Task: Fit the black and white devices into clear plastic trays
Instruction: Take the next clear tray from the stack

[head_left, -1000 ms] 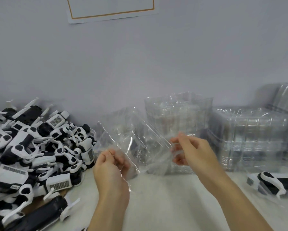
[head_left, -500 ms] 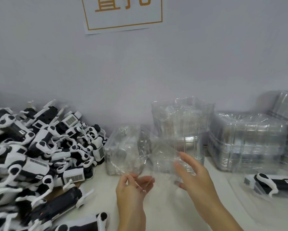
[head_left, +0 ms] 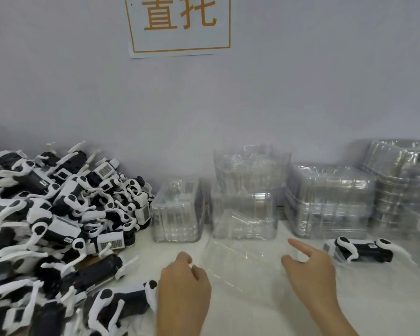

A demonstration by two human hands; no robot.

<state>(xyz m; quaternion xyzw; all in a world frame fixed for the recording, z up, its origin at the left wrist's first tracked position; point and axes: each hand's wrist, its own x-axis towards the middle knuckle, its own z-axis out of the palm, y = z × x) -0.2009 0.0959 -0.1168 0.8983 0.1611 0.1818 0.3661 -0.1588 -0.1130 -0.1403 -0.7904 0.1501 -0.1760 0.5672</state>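
An empty clear plastic tray [head_left: 245, 265] lies flat on the white table in front of me. My left hand [head_left: 183, 284] has its fingers curled and pinches the tray's left edge. At the tray's right edge, my right hand [head_left: 309, 269] is spread, with index finger and thumb extended and nothing gripped. A large heap of black and white devices [head_left: 58, 226] fills the left side. One device [head_left: 121, 304] lies just left of my left hand. Another device [head_left: 364, 249] lies to the right of my right hand.
Stacks of clear trays stand along the wall: a small stack [head_left: 177, 212], a taller middle stack [head_left: 247, 190], and wide stacks on the right [head_left: 330, 202]. A paper sign [head_left: 180, 23] hangs on the wall. Bare white table [head_left: 252, 318] shows between my arms.
The tray, held up in the air by both hands a second ago, has come down flat onto the table. My right hand has let go and spread open. The view has tilted upward.
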